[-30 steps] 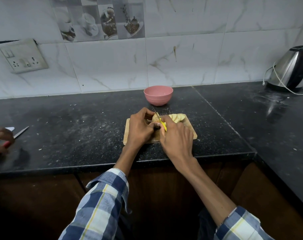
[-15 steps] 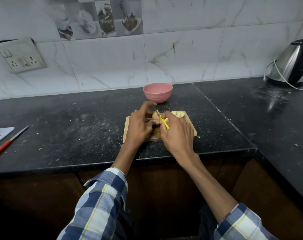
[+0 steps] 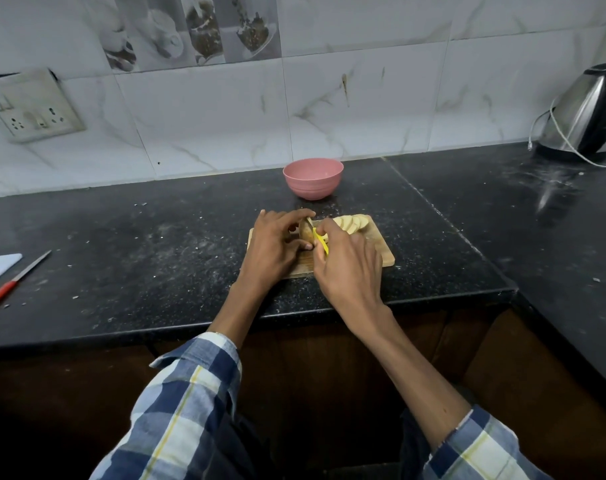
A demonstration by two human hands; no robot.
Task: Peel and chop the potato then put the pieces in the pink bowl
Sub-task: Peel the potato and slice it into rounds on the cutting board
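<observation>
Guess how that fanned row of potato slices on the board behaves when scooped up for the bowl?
The potato slices look thin and overlap in a loose row, so they would probably slide apart rather than lift as one stack. Freshly cut faces are likely wet and slippery. They lie flat on the cutting board, so rolling seems unlikely, and the pink bowl stands just behind.

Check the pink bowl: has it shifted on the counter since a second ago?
No. The pink bowl sits at the same spot beside the countertop seam, just behind the cutting board.

home kitchen, black granite counter (image 3: 156, 244), marble-look wall tiles (image 3: 204, 126), steel electric kettle (image 3: 589, 116), wall socket (image 3: 31, 109)
</observation>
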